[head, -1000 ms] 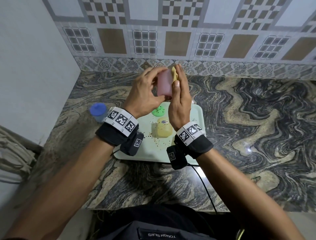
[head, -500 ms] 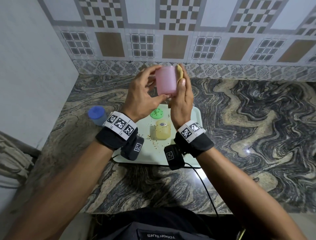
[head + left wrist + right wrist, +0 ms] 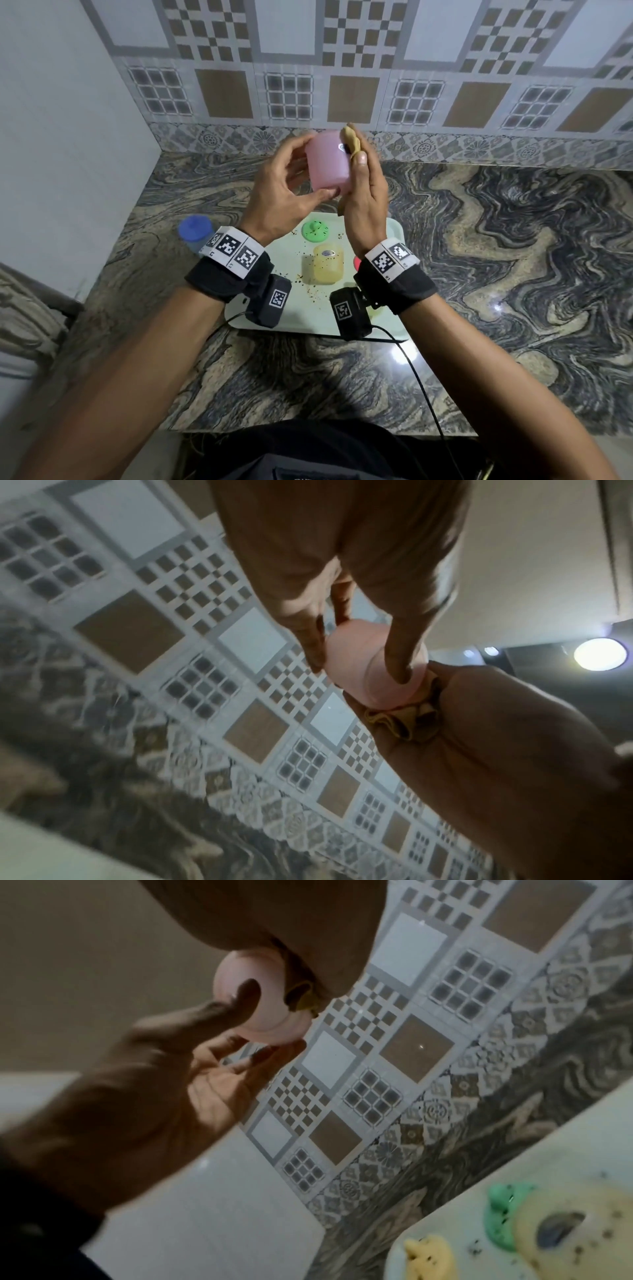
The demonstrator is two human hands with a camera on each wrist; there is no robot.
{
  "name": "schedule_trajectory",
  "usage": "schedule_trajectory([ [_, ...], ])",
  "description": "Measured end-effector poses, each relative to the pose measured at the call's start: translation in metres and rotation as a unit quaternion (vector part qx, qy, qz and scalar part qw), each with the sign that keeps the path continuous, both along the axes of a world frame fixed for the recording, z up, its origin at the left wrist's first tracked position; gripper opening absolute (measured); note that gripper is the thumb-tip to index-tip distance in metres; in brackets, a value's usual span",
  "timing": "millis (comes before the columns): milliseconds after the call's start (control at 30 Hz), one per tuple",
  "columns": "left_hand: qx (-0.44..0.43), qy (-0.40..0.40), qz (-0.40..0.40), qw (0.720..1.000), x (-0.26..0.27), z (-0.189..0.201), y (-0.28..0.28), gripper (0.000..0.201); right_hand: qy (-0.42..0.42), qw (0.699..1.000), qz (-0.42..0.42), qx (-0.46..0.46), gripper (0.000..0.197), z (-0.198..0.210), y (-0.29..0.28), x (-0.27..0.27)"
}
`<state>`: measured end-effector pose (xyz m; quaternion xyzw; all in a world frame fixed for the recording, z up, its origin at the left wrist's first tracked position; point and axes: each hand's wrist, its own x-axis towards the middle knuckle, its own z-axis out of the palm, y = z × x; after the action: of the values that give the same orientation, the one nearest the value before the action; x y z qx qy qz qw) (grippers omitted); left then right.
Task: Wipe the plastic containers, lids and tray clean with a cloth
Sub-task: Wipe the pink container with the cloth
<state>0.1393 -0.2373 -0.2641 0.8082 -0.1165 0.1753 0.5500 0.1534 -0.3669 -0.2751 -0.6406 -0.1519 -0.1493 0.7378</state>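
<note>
The left grip clasps the pink container by fingertips and thumb, held aloft above the tray, while the right grip presses a folded cloth against its side.

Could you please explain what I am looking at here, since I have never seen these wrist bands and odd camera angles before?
No machine here: a person works bare-handed, wearing one camera on the head and one on each wrist. The head view looks down at a marble counter. The left hand grips a pink container, while the right hand presses a yellow cloth against it. The wrist views show the same container from below. Underneath sits a pale tray, speckled with crumbs, holding a yellow container and a green lid. A blue-lidded container stands on the counter, left of the tray.
</note>
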Motion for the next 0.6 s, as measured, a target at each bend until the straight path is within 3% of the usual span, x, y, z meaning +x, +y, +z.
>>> schedule_trajectory([
  [133,0.184,-0.042,0.061,0.98,0.003,0.01,0.002,0.086,-0.06,0.992,-0.019,-0.112,0.041,-0.007,0.001,-0.001],
  [233,0.16,-0.082,0.05,0.982,0.001,0.014,0.0,0.078,-0.079,0.992,-0.028,-0.095,0.04,-0.007,0.003,-0.001],
  [333,0.043,-0.041,0.029,0.998,-0.002,0.002,-0.001,0.081,0.005,1.0,0.0,0.026,0.04,-0.003,0.003,-0.002],
  [400,0.012,-0.003,0.013,1.0,-0.002,-0.001,-0.002,0.084,0.042,0.998,-0.002,0.041,0.038,0.0,0.003,-0.003],
  [533,0.194,-0.038,0.066,0.978,0.002,0.021,-0.001,0.089,-0.035,0.997,-0.038,-0.06,0.041,0.004,0.004,-0.005],
  [600,0.198,-0.086,0.05,0.975,0.002,0.03,-0.002,0.085,-0.09,0.99,-0.056,-0.091,0.041,0.005,0.005,-0.006],
])
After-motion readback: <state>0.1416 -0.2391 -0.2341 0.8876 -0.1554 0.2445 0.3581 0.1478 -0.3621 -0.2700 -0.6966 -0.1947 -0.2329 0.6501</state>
